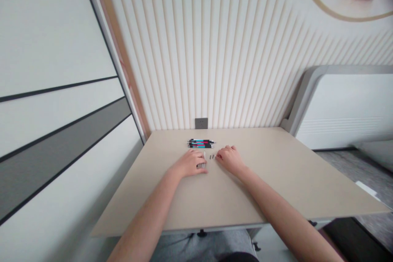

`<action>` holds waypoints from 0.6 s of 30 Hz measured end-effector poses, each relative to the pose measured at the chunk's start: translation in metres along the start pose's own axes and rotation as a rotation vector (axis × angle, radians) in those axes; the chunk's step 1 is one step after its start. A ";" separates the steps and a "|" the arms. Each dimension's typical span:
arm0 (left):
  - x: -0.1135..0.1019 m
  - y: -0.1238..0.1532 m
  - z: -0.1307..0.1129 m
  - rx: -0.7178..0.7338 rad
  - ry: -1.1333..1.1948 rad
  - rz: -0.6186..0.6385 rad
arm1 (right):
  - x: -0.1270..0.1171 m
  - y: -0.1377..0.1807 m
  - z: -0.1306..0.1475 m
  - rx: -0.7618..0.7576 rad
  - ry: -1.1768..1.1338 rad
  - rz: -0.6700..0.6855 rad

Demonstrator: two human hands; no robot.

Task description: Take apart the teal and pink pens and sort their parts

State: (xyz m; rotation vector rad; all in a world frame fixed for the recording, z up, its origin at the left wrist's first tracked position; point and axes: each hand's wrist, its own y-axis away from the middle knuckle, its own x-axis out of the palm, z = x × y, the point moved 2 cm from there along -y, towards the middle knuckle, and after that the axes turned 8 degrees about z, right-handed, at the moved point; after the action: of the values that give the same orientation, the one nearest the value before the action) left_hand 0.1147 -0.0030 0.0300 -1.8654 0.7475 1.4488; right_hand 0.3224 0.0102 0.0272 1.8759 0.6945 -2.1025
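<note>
On the table, my left hand [192, 163] rests with its fingers bent and its thumb held apart. Slim, pale sticks [203, 166] lie in the gap between thumb and fingers, and one upright-looking piece shows past the fingertips. My right hand [229, 159] lies just to the right, its fingers curled together at the tips. Whatever they pinch is too small to make out. Between the two hands are small dark grey pieces [211, 156]. Beyond them lies a row of several pens [201, 143] with black, blue and red parts, placed side by side.
The beige table [276, 180] meets a ribbed white wall [215, 49] with a dark socket [201, 123]. A white and grey cabinet [61, 131] stands on the left. At the right is a pale headboard [344, 110]. A black knob [202, 233] sits under the front edge.
</note>
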 end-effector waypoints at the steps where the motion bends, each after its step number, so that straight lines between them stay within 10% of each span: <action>1: 0.000 0.000 0.000 0.003 0.001 0.003 | 0.001 0.000 0.000 -0.003 -0.002 0.007; 18: 0.004 -0.002 0.003 0.037 0.007 0.015 | 0.007 -0.003 0.008 -0.003 -0.053 0.032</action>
State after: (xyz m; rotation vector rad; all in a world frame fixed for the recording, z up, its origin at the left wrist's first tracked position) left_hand 0.1159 0.0003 0.0260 -1.8414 0.7879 1.4287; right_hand 0.3132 0.0097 0.0212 1.8101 0.6509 -2.1219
